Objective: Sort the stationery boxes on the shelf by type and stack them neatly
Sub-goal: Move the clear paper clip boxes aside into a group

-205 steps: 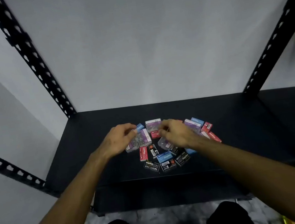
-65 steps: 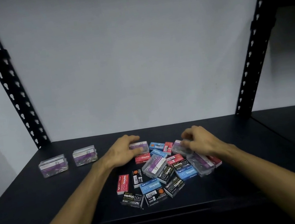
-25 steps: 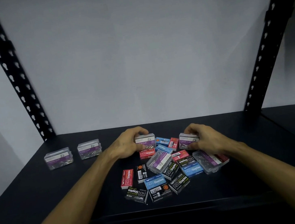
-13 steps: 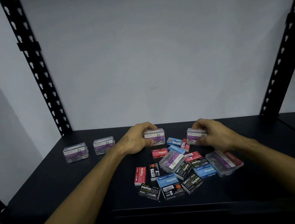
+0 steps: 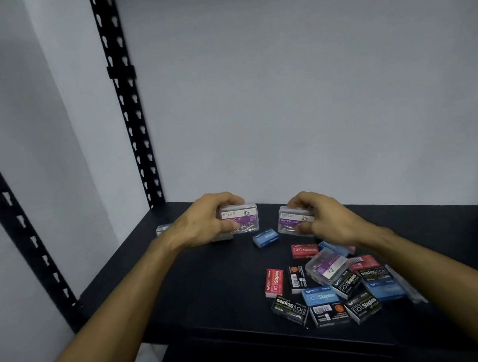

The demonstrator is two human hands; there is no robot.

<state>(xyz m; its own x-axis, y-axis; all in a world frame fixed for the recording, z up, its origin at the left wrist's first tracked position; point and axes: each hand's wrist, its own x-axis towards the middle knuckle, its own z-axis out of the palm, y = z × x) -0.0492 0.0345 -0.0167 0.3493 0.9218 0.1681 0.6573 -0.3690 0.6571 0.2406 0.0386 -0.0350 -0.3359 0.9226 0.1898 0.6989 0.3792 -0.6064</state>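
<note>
paper clip boxes: left grip (image 5: 204, 224) held one (image 5: 241, 220), right grip (image 5: 326, 219) another (image 5: 294, 222); staple boxes (image 5: 320, 295) at 5 o'clock.

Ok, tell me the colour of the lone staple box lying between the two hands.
Blue box, head view.

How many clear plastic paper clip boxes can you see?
5, maybe more hidden: one in the left hand, one in the right hand, one atop the staple pile, two partly hidden behind the left hand.
</note>
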